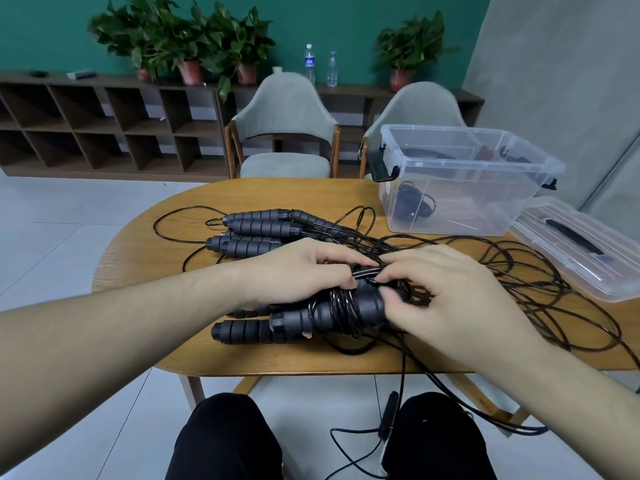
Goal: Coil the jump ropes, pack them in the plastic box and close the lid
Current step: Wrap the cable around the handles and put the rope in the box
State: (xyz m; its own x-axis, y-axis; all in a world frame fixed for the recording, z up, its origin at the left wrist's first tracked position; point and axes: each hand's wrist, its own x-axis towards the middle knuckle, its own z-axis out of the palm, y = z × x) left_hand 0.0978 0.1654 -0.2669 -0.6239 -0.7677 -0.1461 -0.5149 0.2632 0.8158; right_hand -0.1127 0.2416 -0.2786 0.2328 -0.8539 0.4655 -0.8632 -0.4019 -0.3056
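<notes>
My left hand [301, 271] grips a pair of black jump rope handles [298, 323] near the table's front, with thin black cord wound round them [343, 313]. Against that winding, my right hand [443, 299] pinches the cord with its fingertips. Several more black handles [256, 230] lie side by side further back. Loose black cord [519, 271] sprawls over the right of the table, and some hangs off the front edge. The clear plastic box [464, 178] stands open at the back right with a coiled rope [412, 202] inside. Its clear lid [581, 247] lies flat to its right.
The wooden table [156, 251] is rounded at the left. Two grey chairs [287, 133] stand behind it. A black handle [388, 414] dangles on its cord between my knees. Shelving with potted plants [187, 46] and water bottles lines the far wall.
</notes>
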